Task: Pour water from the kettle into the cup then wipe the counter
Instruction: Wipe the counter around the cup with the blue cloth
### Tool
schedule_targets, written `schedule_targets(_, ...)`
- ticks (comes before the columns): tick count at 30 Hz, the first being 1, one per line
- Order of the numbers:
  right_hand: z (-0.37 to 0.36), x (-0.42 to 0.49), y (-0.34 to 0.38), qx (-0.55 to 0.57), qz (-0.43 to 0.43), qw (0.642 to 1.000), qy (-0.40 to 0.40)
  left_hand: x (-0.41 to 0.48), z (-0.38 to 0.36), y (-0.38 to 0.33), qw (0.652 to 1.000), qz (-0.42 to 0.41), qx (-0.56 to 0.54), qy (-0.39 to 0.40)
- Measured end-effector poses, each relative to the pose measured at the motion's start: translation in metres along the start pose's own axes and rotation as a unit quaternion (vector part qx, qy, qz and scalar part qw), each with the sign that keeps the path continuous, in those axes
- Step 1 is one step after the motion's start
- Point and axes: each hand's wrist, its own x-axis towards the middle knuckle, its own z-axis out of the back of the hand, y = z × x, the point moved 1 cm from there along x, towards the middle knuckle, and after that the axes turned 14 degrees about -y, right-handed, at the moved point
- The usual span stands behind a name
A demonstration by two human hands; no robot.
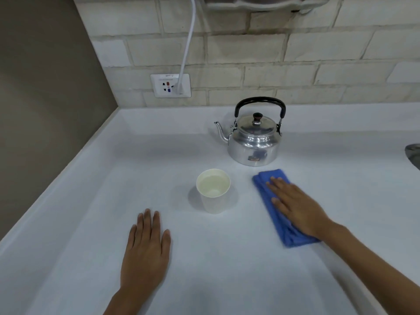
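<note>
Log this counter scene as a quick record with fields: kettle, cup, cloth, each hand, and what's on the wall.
kettle: metal kettle upright at the back of the counter, lid on, spout pointing left
cup: paper cup upright, water inside, in front of the kettle
cloth: blue cloth folded, flat on the counter right of the cup
left hand: left hand flat on bare counter, holding nothing
right hand: right hand pressed flat on the cloth
wall: outlet with white cable plugged in

A kitchen is shown: a white tabletop (91,201) is backed by a pale brick-tiled wall (295,53), where a socket (170,85) with a plugged cord (188,42) is fitted. A steel kettle (254,142) is stood there, and a sink's edge (413,153) is glimpsed at right.
</note>
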Motion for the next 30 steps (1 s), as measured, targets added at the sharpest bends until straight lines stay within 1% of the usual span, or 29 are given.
schedule_targets(2,0.009,0.004,-0.016,-0.045,-0.076,0.996,0.006,0.000,0.001,-0.001,1.000,0.003,0.000,0.003)
schedule_targets(4,0.008,0.002,-0.008,-0.069,-0.114,0.991,-0.007,0.001,0.004,-0.004,1.000,0.000,0.012,0.014)
schedule_targets(5,0.005,-0.003,0.005,-0.069,-0.119,0.990,-0.014,0.002,0.006,-0.006,1.000,-0.003,0.019,0.023)
schedule_targets(7,-0.007,-0.021,0.042,-0.050,-0.092,0.994,-0.030,0.002,0.007,-0.006,0.999,-0.014,0.033,0.033)
schedule_targets(10,-0.020,-0.060,0.108,-0.020,-0.017,0.999,-0.040,0.000,0.003,-0.002,0.999,-0.030,0.033,0.031)
schedule_targets(11,-0.021,-0.072,0.122,-0.013,-0.003,0.999,-0.040,0.000,0.003,-0.001,0.999,-0.027,0.028,0.026)
schedule_targets(13,-0.016,-0.084,0.128,-0.006,0.006,0.999,-0.044,0.000,0.002,0.000,0.999,-0.025,0.023,0.017)
schedule_targets(15,-0.005,-0.084,0.107,-0.018,-0.014,0.999,-0.041,0.000,0.003,0.001,0.999,-0.023,0.017,0.021)
schedule_targets(18,0.008,-0.082,0.070,-0.047,-0.081,0.995,-0.021,0.000,0.002,0.001,1.000,-0.003,-0.003,0.026)
schedule_targets(20,0.009,-0.080,0.069,-0.062,-0.121,0.991,-0.020,0.001,0.001,0.001,1.000,0.003,-0.002,0.029)
schedule_targets(23,0.000,-0.081,0.094,-0.091,-0.129,0.987,-0.043,0.001,0.000,0.002,0.999,-0.004,0.016,0.030)
schedule_targets(26,-0.015,-0.086,0.135,-0.050,-0.106,0.991,-0.063,0.000,0.001,0.002,0.999,-0.006,0.018,0.035)
schedule_targets(30,-0.032,-0.088,0.178,-0.021,-0.079,0.995,-0.048,0.001,-0.001,0.003,0.999,0.000,0.015,0.041)
